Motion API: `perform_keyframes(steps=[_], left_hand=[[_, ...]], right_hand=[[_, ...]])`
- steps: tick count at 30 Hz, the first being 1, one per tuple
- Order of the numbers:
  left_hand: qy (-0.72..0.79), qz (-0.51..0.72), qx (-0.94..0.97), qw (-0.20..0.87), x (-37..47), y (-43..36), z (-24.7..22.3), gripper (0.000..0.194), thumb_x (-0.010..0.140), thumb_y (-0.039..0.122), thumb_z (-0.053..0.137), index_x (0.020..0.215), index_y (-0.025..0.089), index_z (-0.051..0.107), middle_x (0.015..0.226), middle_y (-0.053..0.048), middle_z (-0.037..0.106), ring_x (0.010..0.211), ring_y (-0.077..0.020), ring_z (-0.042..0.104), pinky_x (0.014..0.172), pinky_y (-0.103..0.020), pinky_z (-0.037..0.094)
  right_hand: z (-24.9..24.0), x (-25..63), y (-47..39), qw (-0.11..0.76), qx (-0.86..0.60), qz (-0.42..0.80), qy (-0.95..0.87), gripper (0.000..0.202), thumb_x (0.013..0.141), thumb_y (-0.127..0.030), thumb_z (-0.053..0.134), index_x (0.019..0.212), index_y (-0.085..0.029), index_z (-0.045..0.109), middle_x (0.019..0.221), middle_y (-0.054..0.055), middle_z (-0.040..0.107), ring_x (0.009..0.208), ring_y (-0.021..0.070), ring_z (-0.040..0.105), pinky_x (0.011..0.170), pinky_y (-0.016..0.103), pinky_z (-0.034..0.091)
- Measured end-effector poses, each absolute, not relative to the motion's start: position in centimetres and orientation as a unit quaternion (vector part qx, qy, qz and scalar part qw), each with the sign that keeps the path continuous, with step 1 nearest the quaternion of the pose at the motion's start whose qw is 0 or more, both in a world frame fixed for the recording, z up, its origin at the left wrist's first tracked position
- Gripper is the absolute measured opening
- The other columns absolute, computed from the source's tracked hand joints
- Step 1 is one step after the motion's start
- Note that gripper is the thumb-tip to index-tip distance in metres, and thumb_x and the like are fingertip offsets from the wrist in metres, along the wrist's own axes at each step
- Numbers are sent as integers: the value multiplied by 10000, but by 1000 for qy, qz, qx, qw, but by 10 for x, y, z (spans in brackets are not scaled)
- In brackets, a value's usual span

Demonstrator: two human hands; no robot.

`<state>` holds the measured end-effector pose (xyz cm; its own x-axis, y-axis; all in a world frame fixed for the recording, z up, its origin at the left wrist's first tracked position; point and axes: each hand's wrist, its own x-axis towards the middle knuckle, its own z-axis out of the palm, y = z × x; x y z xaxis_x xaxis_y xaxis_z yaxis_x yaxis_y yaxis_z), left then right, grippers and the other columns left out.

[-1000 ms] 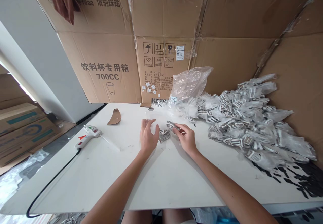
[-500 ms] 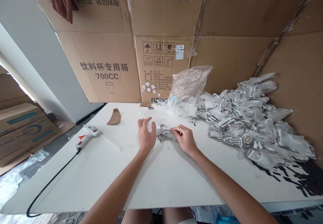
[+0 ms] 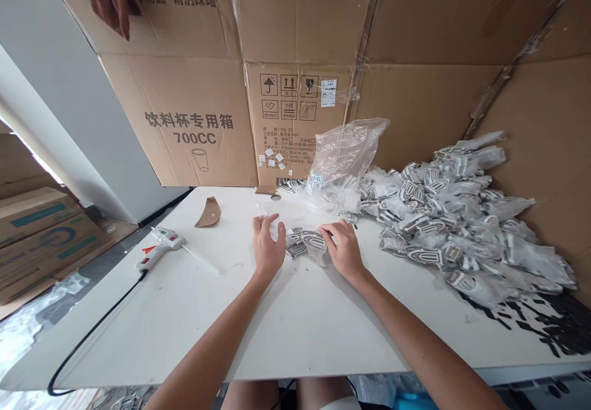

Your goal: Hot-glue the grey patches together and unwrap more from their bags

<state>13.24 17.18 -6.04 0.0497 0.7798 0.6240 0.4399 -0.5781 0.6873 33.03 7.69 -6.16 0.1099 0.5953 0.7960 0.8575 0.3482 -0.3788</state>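
On the white table (image 3: 184, 311), a small bunch of grey-and-white striped pieces (image 3: 296, 244) lies between the hands. My left hand (image 3: 268, 245) rests just left of it, fingers apart, with clear plastic film (image 3: 265, 210) behind the fingertips. My right hand (image 3: 342, 247) is at the bunch's right side, thumb and fingers pinched on a clear bag (image 3: 315, 243) with a striped piece inside. The bag's lower part hangs beside the palm.
A big heap of bagged striped pieces (image 3: 429, 213) covers the right back, with black strips (image 3: 549, 324) in front. A glue gun (image 3: 159, 250) with a black cord, a cardboard scrap (image 3: 210, 212) and cardboard walls (image 3: 194, 90) surround the left and back.
My right hand has moved slightly right and up, and the bagged piece at its fingertips now shows separately from the bunch. The left hand has stayed nearly still.
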Motion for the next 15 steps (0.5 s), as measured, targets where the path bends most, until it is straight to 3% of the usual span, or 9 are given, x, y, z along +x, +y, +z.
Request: perform_keyframes(steps=[15], left_hand=[[331,539,766,114,135,164,-59,214,1069,266,572,1248,239,688,1146,-95,570,1047,-237,664,886,-392,557]], right_hand=[[-55,326,74,541,-513,-119,-655,172,1093,-191,552,1073,-263,706,923,45,724,916,256,588,862,424,495]])
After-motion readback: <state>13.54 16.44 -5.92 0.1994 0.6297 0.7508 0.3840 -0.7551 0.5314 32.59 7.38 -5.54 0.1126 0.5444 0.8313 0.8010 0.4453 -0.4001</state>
